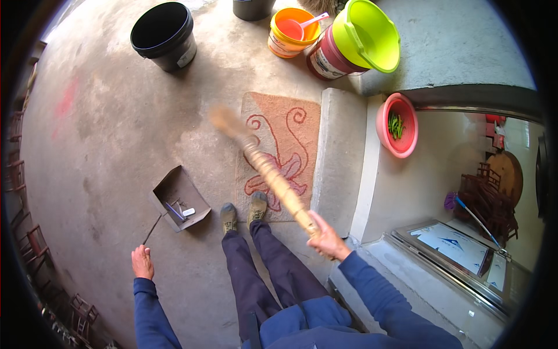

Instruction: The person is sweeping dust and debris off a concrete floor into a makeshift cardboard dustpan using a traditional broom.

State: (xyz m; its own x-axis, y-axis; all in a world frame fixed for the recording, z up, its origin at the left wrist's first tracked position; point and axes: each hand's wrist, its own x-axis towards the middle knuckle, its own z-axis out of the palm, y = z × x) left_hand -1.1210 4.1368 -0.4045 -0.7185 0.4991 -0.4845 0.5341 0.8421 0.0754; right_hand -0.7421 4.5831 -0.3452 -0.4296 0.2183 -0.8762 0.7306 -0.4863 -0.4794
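Note:
My right hand (326,239) grips the lower end of a straw broom (279,181), whose pale handle is bound with rings. Its blurred head points away from me, over the left edge of a patterned doormat (301,131). The fingers of my left hand (143,261) are closed on the thin rod handle of a metal dustpan (192,192). That pan stands on the concrete floor, left of my shoes. Inside it lie a blue stick-like piece (175,212), a small white object (188,212) and bits of debris.
Ahead stand a black bucket (163,37), an orange bucket (285,46) with a dipper, and a dark red bucket (333,56) bearing a lime-green basin (375,35). A concrete step (342,148) borders the doorway at right. A pink colander (397,146) holds green vegetables. Wooden chairs (37,242) line the left.

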